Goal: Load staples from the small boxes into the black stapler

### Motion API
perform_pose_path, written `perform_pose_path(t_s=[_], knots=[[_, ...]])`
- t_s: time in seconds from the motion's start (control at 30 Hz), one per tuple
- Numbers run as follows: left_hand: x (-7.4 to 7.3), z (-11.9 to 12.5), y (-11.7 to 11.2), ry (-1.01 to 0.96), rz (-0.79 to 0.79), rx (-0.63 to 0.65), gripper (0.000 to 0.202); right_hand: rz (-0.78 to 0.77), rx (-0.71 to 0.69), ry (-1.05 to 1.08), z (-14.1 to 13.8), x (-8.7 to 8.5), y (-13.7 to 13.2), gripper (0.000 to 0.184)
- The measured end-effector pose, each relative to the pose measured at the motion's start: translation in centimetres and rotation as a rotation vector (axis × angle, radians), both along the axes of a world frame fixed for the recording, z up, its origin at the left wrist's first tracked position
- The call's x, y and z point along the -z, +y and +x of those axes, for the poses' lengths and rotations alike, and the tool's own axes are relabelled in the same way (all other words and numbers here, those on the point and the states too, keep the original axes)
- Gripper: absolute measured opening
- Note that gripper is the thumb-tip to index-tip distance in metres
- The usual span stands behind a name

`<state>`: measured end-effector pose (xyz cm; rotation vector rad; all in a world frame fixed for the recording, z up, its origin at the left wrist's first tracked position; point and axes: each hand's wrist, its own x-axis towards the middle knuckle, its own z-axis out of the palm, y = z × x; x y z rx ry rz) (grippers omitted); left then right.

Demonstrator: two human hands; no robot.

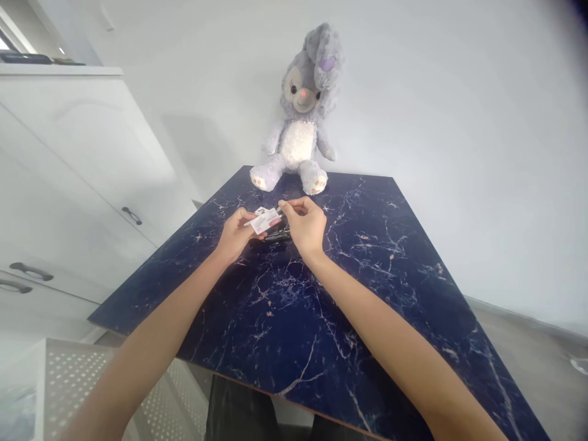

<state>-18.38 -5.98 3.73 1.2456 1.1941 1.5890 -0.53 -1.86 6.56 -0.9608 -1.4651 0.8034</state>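
Observation:
Between its thumb and fingers, my left hand (236, 234) grips a white card (266, 221) with pinkish-red print. Another white piece with a dark mark shows just behind that card. My right hand (305, 225) is closed in a pinch at the card's right end; a small dark, shiny edge shows by its fingertips, too small to name. Below both hands is a black glossy item (277, 235) on the blue marbled table (285, 318). The hands partly hide it, and I cannot tell its kind.
A grey plush rabbit (298, 144) sits at the table's back edge against the white wall. White cabinets (87, 165) with dark handles stand on the left. A white perforated basket (76, 373) is at the lower left, beside the table's front edge.

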Motion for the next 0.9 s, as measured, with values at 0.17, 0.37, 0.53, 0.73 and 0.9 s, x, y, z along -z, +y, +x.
perform_pose_path(t_s=[0.17, 0.37, 0.53, 0.73, 0.9], knots=[[0.0, -0.5, 0.1, -0.122, -0.06, 0.091, 0.048, 0.134, 0.115, -0.148, 0.2, 0.5, 0.2, 0.025], [0.1, -1.2, 0.3, -0.188, -0.061, 0.093, 0.041, 0.108, 0.05, -0.145, -0.3, 0.4, 0.3, 0.023], [-0.3, -1.4, 0.0, -0.257, -0.097, 0.188, 0.033, 0.211, -0.058, -0.219, -0.4, 0.6, 0.1, 0.015], [-0.7, -1.4, -0.1, -0.289, -0.034, 0.207, 0.03, 0.014, -0.144, -0.014, -0.4, 0.8, 1.0, 0.029], [-0.1, -1.3, 0.1, -0.222, -0.023, 0.207, 0.036, -0.225, -0.359, 0.262, -1.0, 1.6, 2.0, 0.018]])
